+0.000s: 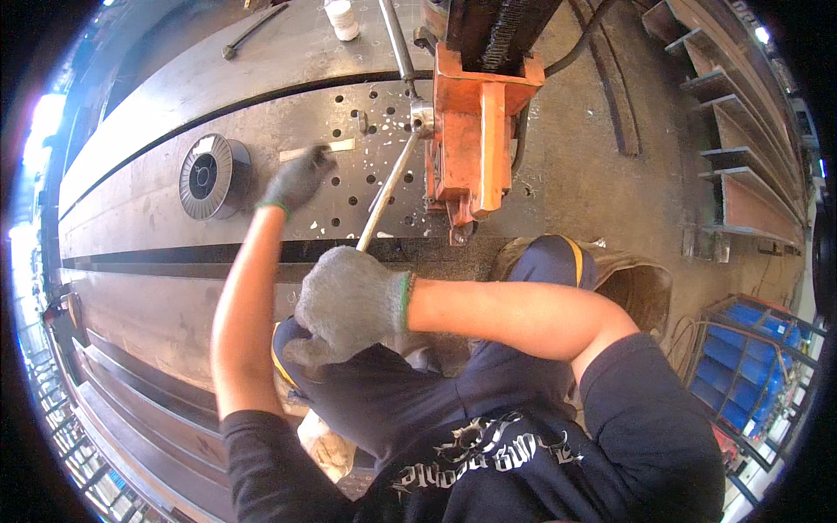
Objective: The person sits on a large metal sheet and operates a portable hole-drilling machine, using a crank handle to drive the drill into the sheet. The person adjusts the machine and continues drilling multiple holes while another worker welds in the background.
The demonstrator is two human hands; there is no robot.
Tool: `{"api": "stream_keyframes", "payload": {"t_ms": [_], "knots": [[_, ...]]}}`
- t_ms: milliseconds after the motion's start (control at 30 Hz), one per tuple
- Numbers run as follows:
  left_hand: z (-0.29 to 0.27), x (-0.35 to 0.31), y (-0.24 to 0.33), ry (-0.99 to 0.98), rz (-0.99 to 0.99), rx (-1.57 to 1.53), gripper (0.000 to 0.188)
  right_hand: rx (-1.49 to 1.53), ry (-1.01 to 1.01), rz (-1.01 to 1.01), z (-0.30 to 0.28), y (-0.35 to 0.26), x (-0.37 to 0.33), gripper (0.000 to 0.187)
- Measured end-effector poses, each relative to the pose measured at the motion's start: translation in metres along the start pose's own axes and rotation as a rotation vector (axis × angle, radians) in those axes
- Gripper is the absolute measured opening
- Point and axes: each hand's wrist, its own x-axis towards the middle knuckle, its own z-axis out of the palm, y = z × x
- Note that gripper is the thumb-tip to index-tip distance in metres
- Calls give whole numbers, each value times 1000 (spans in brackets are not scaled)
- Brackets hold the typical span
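Observation:
My left hand [296, 181], in a grey knit glove, reaches over the steel table with its fingers curled at a flat metal strip [343, 145]. The strip shows on both sides of the fingers; the fingertips are partly hidden. Closer to my body, my right hand [353, 301], gloved the same way, is closed around the lower end of a long metal bar handle [390, 192]. The handle slants up to a round metal joint [422, 118] beside an orange machine head [475, 139]. Its gripped end is hidden in the glove.
A black wire spool [206, 177] stands left of my left hand. Holes dot the steel tabletop [261, 122], with a long slot behind. A white container [343, 19] and a rod [255, 31] lie farther back. Steel beams [741, 166] and a blue caged bin [739, 356] are at right.

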Motion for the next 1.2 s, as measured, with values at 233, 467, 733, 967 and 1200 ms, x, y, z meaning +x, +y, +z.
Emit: {"api": "stream_keyframes", "payload": {"t_ms": [233,467,733,967,1200], "knots": [[-137,49,129,169,47,-608,50,39,54,-22,3,-8,4,66],[-106,-34,96,125,20,-495,47,45,222,-137,-10,-6,9,71],[40,-175,105,-288,-247,81,49,-4,881,143,-137,35,112,74],[-48,-200,174,-100,-188,236,30,-207,1314,230,-146,53,97,33],[-173,-149,218,-211,165,521,29,213,1451,164,-53,17,4,28]]}}
